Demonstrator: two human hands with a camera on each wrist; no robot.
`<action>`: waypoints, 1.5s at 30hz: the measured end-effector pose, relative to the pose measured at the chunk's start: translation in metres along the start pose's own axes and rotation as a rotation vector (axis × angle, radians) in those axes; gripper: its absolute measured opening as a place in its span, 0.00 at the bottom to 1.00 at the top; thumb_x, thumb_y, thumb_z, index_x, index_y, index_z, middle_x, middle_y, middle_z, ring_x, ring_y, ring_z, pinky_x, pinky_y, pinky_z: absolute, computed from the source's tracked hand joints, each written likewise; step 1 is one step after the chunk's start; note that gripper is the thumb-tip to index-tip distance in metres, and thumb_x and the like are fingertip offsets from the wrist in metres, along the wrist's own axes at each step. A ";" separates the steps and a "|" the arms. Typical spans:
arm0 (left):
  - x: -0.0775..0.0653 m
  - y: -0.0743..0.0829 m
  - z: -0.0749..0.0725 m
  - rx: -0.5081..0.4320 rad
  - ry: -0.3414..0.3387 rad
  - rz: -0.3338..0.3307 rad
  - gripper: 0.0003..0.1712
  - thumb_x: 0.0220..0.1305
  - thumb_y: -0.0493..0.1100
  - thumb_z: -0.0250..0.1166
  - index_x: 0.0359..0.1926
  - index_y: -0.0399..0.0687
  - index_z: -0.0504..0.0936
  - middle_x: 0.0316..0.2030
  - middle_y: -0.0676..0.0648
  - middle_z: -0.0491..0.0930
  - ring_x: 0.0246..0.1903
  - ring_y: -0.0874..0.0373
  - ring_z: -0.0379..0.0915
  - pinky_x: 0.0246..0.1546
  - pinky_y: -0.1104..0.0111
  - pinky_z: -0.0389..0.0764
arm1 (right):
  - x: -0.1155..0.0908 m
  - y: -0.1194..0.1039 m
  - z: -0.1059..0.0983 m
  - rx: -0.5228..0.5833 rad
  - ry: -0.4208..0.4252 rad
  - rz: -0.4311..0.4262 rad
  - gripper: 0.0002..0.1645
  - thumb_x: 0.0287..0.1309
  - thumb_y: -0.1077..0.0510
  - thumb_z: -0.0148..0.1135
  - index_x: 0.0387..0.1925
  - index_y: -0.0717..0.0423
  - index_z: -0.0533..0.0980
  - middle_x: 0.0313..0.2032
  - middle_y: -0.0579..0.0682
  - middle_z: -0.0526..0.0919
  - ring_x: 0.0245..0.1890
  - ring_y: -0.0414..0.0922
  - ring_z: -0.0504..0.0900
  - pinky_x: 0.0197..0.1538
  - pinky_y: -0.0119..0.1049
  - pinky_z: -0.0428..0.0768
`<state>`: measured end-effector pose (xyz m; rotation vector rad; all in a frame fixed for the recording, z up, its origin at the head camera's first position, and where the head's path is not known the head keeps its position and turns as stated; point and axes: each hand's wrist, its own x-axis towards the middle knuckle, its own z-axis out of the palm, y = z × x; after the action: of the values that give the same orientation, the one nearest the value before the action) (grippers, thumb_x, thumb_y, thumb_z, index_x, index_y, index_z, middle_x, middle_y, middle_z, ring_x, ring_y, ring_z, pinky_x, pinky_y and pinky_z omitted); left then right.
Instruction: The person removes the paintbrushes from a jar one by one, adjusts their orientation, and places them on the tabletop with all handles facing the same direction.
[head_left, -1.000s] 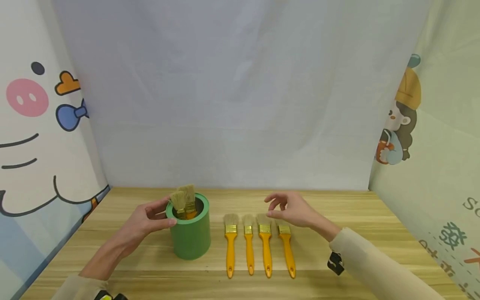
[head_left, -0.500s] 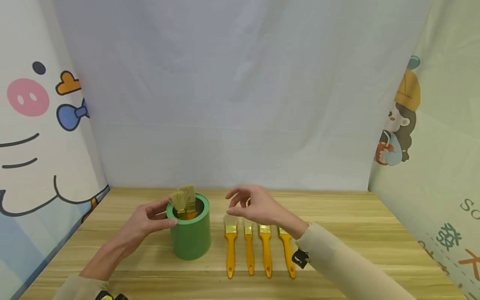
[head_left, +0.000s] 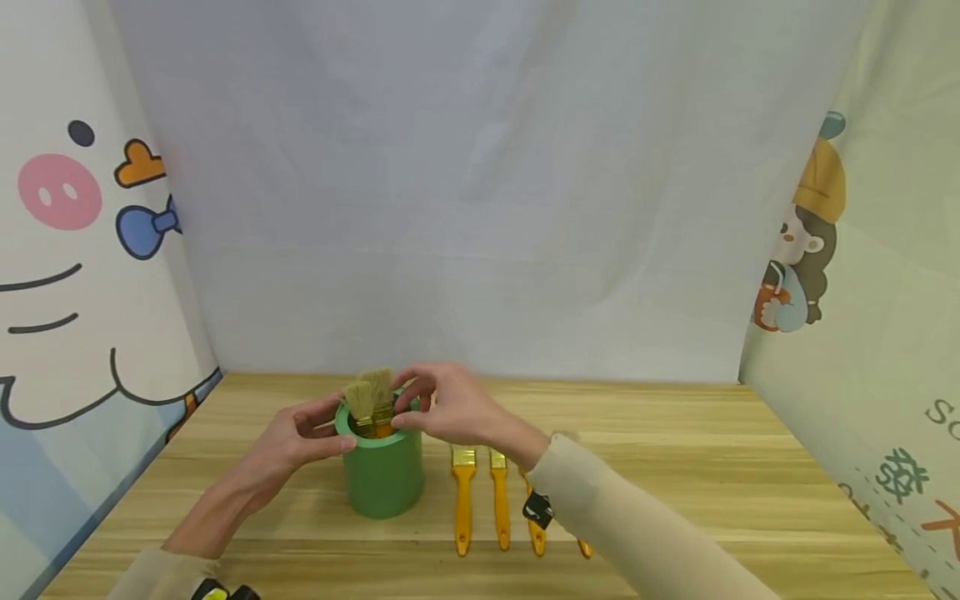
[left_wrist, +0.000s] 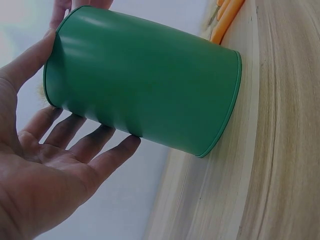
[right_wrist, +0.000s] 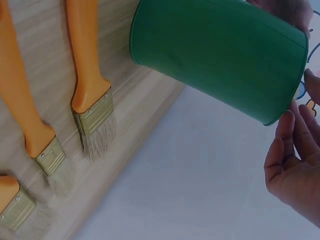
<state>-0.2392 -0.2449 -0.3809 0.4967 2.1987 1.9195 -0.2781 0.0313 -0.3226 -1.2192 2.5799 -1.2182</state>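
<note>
A green can [head_left: 384,483] stands upright on the wooden table, holding two paintbrushes [head_left: 360,402] with their bristles up. My left hand [head_left: 288,440] grips the can from the left, thumb at the rim and fingers along the far side; the left wrist view shows those fingers [left_wrist: 90,146] against its wall. At the can's right rim is my right hand [head_left: 453,407], thumb and fingers apart beside the nearer brush bristles. Whether its fingertips touch a brush or the rim cannot be told.
Several yellow-handled paintbrushes [head_left: 462,504] lie side by side right of the can, handles toward me; the right forearm partly covers them. A pale cloth [head_left: 480,208] hangs behind the table, with printed cloths at both sides.
My right hand has moved left, from above the rightmost brushes across the row to the can's rim. The left hand and the can have stayed in place.
</note>
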 end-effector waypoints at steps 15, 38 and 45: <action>0.001 -0.002 0.001 -0.005 -0.001 0.013 0.43 0.73 0.39 0.69 0.81 0.37 0.59 0.75 0.32 0.63 0.71 0.35 0.66 0.62 0.55 0.78 | 0.019 -0.014 0.033 -0.017 0.075 0.016 0.25 0.63 0.61 0.76 0.59 0.55 0.78 0.41 0.47 0.90 0.29 0.41 0.81 0.34 0.28 0.78; 0.001 -0.001 0.000 -0.002 0.009 0.002 0.45 0.73 0.40 0.69 0.82 0.38 0.57 0.76 0.29 0.61 0.70 0.33 0.67 0.63 0.49 0.77 | 0.020 -0.010 0.035 0.050 0.010 -0.084 0.31 0.65 0.67 0.73 0.67 0.51 0.75 0.44 0.46 0.88 0.41 0.32 0.85 0.46 0.26 0.82; 0.000 -0.001 0.001 0.001 -0.001 0.002 0.45 0.73 0.41 0.69 0.82 0.37 0.58 0.76 0.30 0.61 0.72 0.33 0.64 0.64 0.48 0.76 | 0.020 -0.009 0.037 0.051 0.017 -0.087 0.32 0.64 0.68 0.73 0.67 0.53 0.76 0.43 0.48 0.88 0.40 0.31 0.86 0.44 0.25 0.83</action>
<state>-0.2392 -0.2438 -0.3819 0.5002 2.1997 1.9183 -0.2737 -0.0086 -0.3368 -1.3298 2.5156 -1.3073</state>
